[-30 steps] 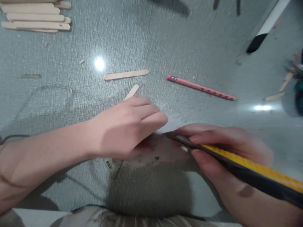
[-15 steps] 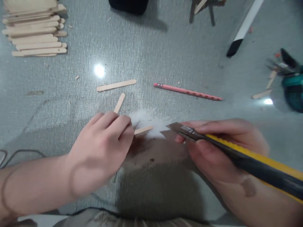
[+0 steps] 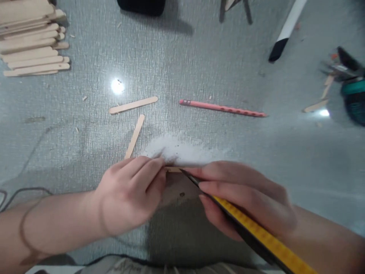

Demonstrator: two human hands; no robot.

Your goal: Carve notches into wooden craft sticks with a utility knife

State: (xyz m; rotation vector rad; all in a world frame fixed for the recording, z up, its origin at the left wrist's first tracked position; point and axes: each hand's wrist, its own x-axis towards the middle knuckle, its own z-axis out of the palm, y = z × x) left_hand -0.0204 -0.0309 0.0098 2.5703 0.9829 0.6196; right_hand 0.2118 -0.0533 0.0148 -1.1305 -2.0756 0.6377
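Closed on a wooden craft stick (image 3: 173, 169), my left hand (image 3: 134, 190) covers most of it, and a short length shows between my two hands. In my right hand (image 3: 245, 198) is a yellow and black utility knife (image 3: 251, 239), its blade tip touching the stick. The right fingertips lie close to the stick's far end, which they hide. Two more craft sticks rest on the table: one slanted stick (image 3: 135, 135) just above my left hand, partly covered by it, and another stick (image 3: 133, 105) farther up.
A pink pencil (image 3: 222, 107) lies ahead of my right hand. Stacked craft sticks (image 3: 31, 42) fill the upper left. At the top are a black object (image 3: 142, 5) and a white stick-like object with a dark end (image 3: 288, 30). A teal and black item (image 3: 353, 97) sits at the right.
My right hand has moved left and turned the knife, bringing its blade from the air onto the stick. My left hand has shifted slightly down and right, uncovering more of the slanted stick.
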